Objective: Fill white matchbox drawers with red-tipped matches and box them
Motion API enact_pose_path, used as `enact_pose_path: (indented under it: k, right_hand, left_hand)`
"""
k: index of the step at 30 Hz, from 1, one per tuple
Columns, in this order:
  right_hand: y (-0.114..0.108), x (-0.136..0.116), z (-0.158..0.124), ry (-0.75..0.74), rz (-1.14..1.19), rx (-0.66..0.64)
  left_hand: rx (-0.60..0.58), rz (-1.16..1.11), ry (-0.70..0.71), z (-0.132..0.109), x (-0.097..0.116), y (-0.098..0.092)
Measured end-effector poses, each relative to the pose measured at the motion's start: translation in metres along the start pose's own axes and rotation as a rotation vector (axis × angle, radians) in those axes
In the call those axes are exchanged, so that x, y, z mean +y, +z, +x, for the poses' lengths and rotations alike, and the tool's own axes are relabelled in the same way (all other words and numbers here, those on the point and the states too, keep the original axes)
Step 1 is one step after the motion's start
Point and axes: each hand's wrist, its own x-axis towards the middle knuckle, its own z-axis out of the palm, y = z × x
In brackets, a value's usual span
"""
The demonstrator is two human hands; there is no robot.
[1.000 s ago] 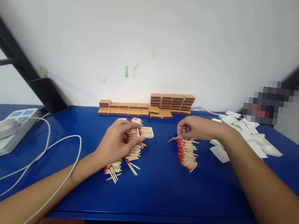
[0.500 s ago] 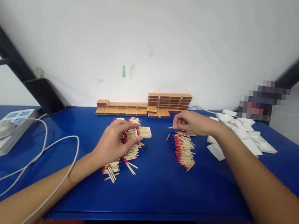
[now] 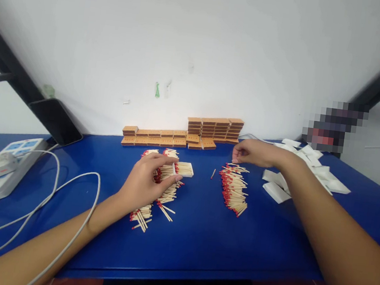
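Observation:
My left hand (image 3: 147,176) grips a white matchbox tray (image 3: 189,171) between thumb and fingers at its left end. Red-tipped matches lie inside the tray. Under and beside this hand are two long heaps of matches (image 3: 168,198), partly hidden by it. My right hand (image 3: 253,152) is closed in a pinch over the far end of another match pile (image 3: 235,187), its fingertips on a match (image 3: 230,164) there. One loose match (image 3: 213,173) lies on the blue table between the tray and that pile.
Orange-brown matchboxes (image 3: 215,129) stand stacked along the wall. White empty trays (image 3: 318,172) are heaped at the right, partly behind my right forearm. At the left are a power strip (image 3: 24,164), a dark phone-like slab (image 3: 56,121) and white cables (image 3: 57,177), one crossing my left forearm.
My right hand has moved right with the pinched match, from beside the pile to over its far end. My left hand and the tray have hardly shifted.

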Motion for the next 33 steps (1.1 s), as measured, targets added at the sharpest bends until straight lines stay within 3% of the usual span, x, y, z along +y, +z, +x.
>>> enact_pose_path:
  k: [12, 20, 29, 33]
  right_hand:
    - [0.003, -0.001, 0.001, -0.017, 0.052, -0.054]
    - [0.008, -0.001, 0.006, 0.007, 0.008, -0.001]
    - [0.016, -0.054, -0.004, -0.176, 0.031, -0.004]
    - [0.022, -0.063, -0.003, -0.261, 0.017, -0.041]
  left_hand:
    - [-0.005, -0.007, 0.034, 0.0, -0.001, 0.0]
    - [-0.014, -0.006, 0.038, 0.0, 0.001, -0.001]
    - [-0.004, 0.001, 0.042, 0.001, 0.001, 0.0]
    - [-0.024, -0.002, 0.031, 0.001, 0.001, 0.0]
